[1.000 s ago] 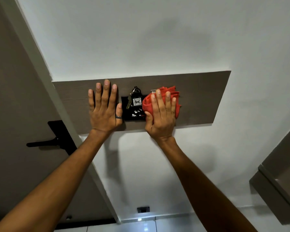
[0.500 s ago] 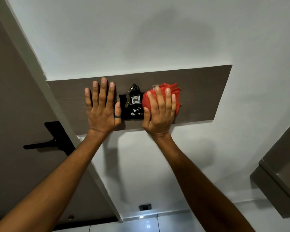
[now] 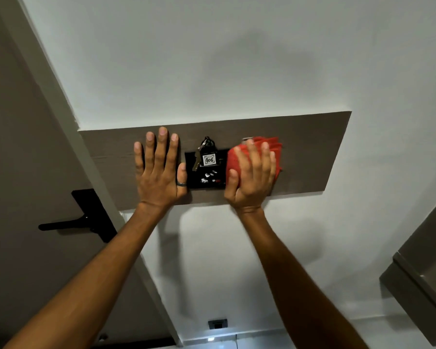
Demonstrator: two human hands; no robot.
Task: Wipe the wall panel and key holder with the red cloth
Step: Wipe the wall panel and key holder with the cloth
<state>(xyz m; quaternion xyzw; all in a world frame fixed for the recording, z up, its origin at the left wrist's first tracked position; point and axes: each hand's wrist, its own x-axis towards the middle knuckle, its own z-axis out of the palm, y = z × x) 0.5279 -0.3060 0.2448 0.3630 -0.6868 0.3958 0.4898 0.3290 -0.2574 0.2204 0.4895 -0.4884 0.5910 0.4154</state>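
We press the red cloth point(image 3: 256, 157) flat on the wall panel point(image 3: 310, 157) with our right hand point(image 3: 251, 177), left hand point(image 3: 159, 172) open beside the key holder point(image 3: 207, 172), apparently mid-task.

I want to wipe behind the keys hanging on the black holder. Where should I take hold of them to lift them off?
Probably pinch the white 406 tag from the front with the free left hand, then lift upward. The tag hangs flat and is the widest part, and the ring loops over the top of the key holder. The right hand presses the red cloth.
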